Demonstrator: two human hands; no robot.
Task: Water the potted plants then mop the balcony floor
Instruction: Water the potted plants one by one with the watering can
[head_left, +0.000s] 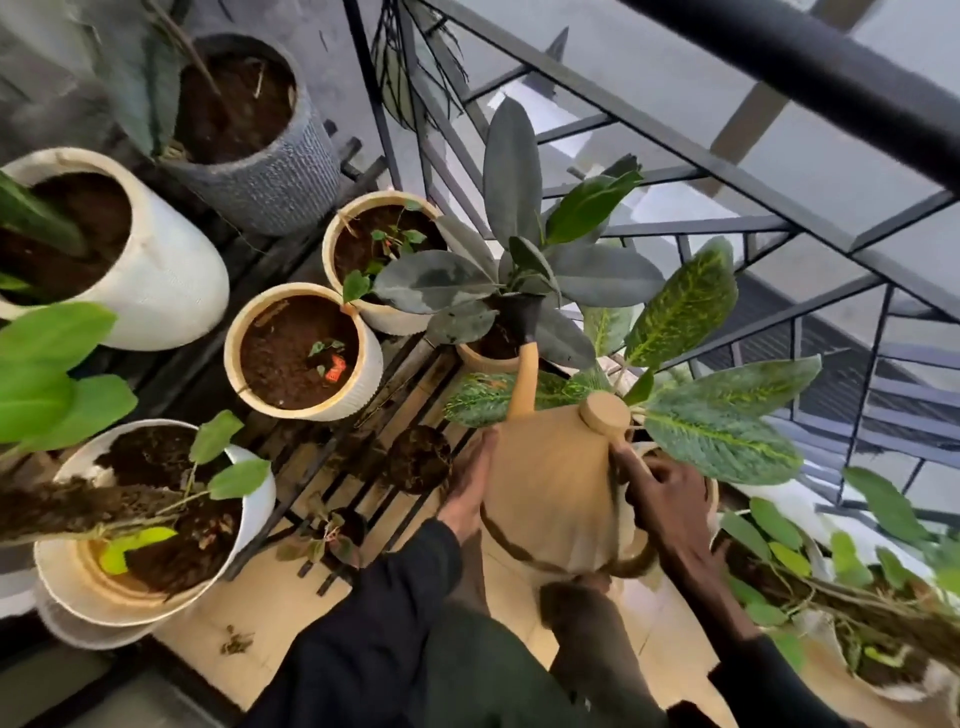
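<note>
At the railing edge of the rack (415, 364), my right hand (665, 504) grips the watering can (550, 478) by its handle, left hand (470, 483) pressed flat on its side; watering seems underway, mopping yet to come.

Head cam, wide-angle, looks steeply down, close above watering can (550, 493).

Watering can (550, 483) between both hands, pots (301, 353) to its left

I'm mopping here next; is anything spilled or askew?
Yes: dry plant debris lies on the floor tiles near the rack, and in the near-left white pot a soil-caked stem sags sideways across the rim.
</note>
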